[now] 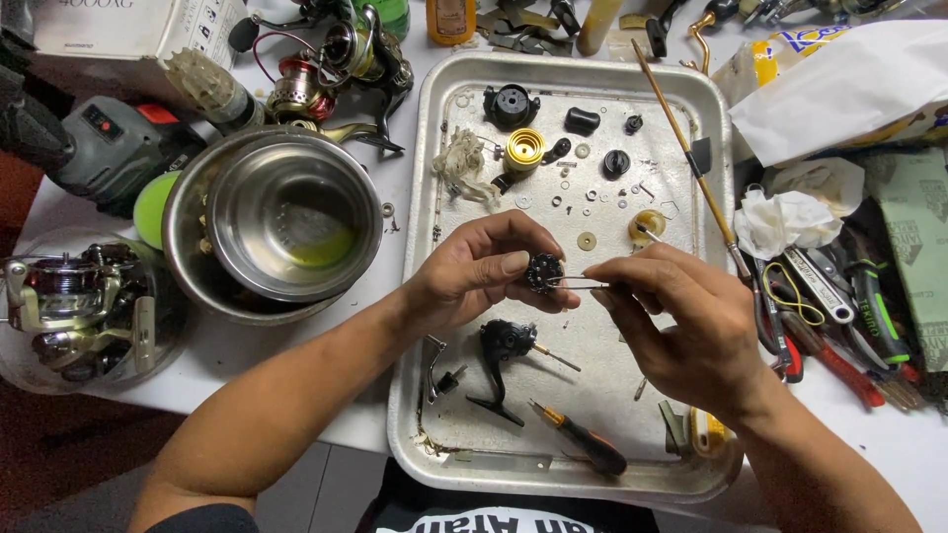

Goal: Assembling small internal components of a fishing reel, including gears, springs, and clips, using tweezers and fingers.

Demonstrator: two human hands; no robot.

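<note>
**Both hands on a small black part over the tray**

At the centre of the frame I see my left hand (474, 271) pinching a small black part (542, 271) between thumb and fingers, held just above the metal tray (434, 128). My right hand (681, 326) comes in from the right and grips tweezers (578, 283), whose tips touch the part's right side — so both hands are closed, one on the part, one on the tool.

Right below the hands, on the tray, lies a black reel body (501, 360) with a thin shaft sticking out to the right. Lower still sits a screwdriver (583, 441) with an orange and black handle, and to the left a bent metal arm (434, 365).

In the upper half of the tray I make out a gold spool (524, 150), a black round cap (511, 105), a black knob (582, 120), scattered washers and screws, and a wad of pale line (462, 166). A long brush (686, 148) rests across the tray's right rim.

Left of the tray stand nested steel bowls (281, 222), the inner one holding a little yellowish liquid. At the lower left edge a glass bowl (79, 316) holds a reel. A red and silver reel (326, 74) lies at the top — beside it a cordless drill (89, 148). On the right are crumpled tissue (785, 217), pliers (839, 365) and other hand tools, too jumbled to sort.
</note>
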